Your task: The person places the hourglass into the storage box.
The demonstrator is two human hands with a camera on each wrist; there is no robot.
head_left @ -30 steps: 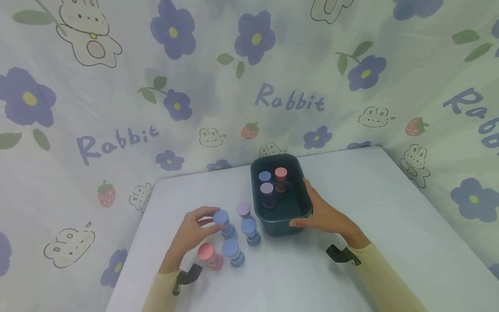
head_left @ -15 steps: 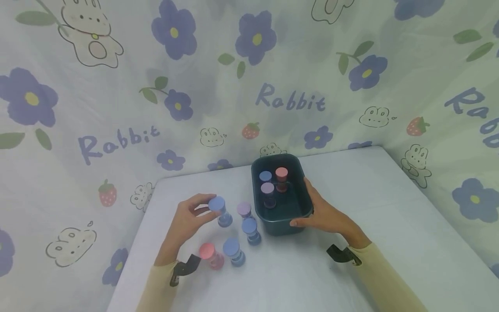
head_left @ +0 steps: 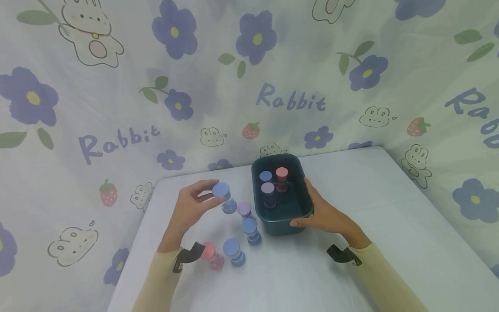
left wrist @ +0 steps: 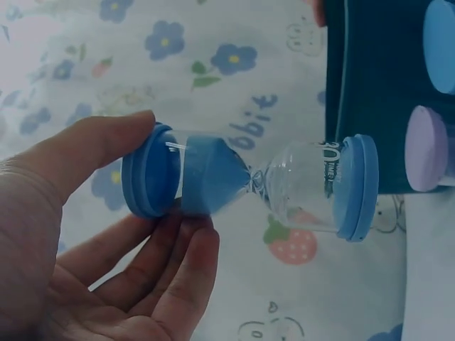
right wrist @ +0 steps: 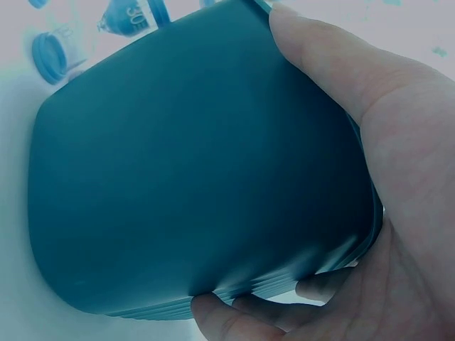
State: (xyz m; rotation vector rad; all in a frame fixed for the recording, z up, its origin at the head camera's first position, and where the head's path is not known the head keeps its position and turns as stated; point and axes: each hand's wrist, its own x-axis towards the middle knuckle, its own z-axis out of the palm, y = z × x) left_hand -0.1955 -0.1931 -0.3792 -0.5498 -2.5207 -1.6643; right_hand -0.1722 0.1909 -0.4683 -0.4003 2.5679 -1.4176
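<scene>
My left hand [head_left: 190, 207] pinches a blue hourglass [head_left: 221, 190] by its top cap, in the air left of the dark teal bin [head_left: 282, 226]. In the left wrist view the thumb and fingers hold one cap of this hourglass [left wrist: 284, 181], with blue sand in the bulb nearest the hand. My right hand [head_left: 325, 214] grips the bin's near right corner, thumb at the rim and fingers against the outer wall, as the right wrist view confirms. Inside the bin stand a blue hourglass [head_left: 266, 176], a pink hourglass [head_left: 282, 173] and a purple hourglass [head_left: 267, 189].
On the white table [head_left: 296, 277], a purple hourglass [head_left: 244, 209] and a blue hourglass [head_left: 250, 226] stand close to the bin's left side. Nearer the front are another blue hourglass [head_left: 232, 248] and a pink hourglass [head_left: 212, 255], partly behind the left wrist strap. A patterned cloth [head_left: 218, 95] hangs behind.
My left hand has lifted the blue hourglass off the group on the table and moved it away from me, lately a little rightward toward the bin. My right hand has stayed on the bin.
</scene>
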